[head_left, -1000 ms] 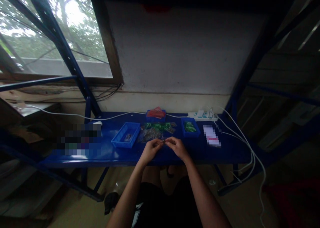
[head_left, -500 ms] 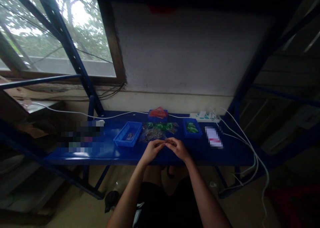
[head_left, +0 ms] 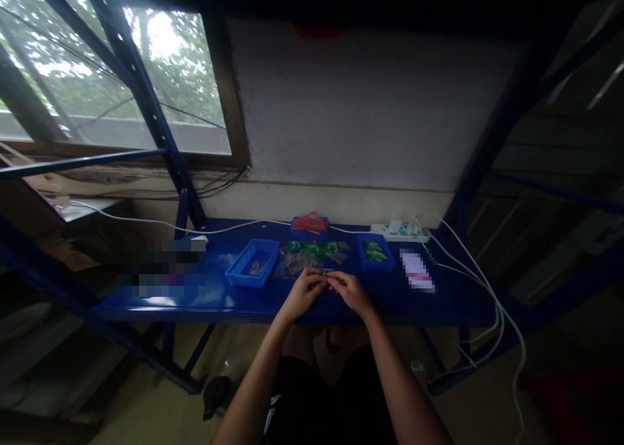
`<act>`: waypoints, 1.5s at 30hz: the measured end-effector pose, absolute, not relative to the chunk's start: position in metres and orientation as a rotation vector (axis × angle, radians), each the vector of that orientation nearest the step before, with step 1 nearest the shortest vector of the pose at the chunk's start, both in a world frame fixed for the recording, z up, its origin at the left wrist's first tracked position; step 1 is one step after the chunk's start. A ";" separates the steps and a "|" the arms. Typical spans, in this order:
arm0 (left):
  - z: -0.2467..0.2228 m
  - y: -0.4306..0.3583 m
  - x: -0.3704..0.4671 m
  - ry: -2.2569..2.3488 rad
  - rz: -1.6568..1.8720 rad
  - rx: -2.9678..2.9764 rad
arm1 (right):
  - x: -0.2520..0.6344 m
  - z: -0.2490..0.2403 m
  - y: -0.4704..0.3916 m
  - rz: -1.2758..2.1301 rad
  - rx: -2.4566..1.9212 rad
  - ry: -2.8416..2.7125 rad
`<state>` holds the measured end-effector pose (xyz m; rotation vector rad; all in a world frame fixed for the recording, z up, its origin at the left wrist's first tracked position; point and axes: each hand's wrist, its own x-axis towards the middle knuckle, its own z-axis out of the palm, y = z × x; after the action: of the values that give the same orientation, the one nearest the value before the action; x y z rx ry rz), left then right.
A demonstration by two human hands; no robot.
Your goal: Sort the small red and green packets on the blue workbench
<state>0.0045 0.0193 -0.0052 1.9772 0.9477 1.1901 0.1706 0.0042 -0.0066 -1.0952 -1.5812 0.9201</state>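
Note:
Over the front middle of the blue table (head_left: pixel 195 305), my left hand (head_left: pixel 305 292) and my right hand (head_left: pixel 350 290) meet at the fingertips. Both are closed in a pinch around something small, too dark and tiny to name. Just beyond them lies a clear plastic bag (head_left: pixel 297 262) with small metal-looking pieces. Green packets (head_left: pixel 314 247) are spread behind it. To the left is a blue tray (head_left: pixel 234 278) with a few small pieces inside; to the right, another blue tray (head_left: pixel 385 264) contains green packets.
A small blue bin of red plastic bags (head_left: pixel 311 223) stands at the back by the wall. A white power strip (head_left: pixel 397 230) with cables lies at the back right. Blue rack posts (head_left: pixel 168 139) frame both sides. A blurred white item (head_left: pixel 416 271) rests at the right.
My hands stay together, with the fingertips shifted slightly and the small item showing a little more between them. The whole view has moved a little; the trays and bags stay in place.

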 end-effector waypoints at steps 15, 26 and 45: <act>0.002 0.017 0.003 1.002 1.107 1.745 | 0.170 -0.009 0.006 0.952 -1.117 -1.523; 0.049 0.011 -0.046 1.623 1.733 1.797 | 0.171 -0.009 0.008 0.944 -1.118 -1.410; 0.052 0.031 -0.037 2.025 0.131 2.608 | 0.171 -0.008 0.006 0.932 -1.134 -1.423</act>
<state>-0.0369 0.0310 0.0516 2.6085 2.0246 0.1307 0.1706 0.0064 -0.0085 -1.1344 -1.4233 0.9315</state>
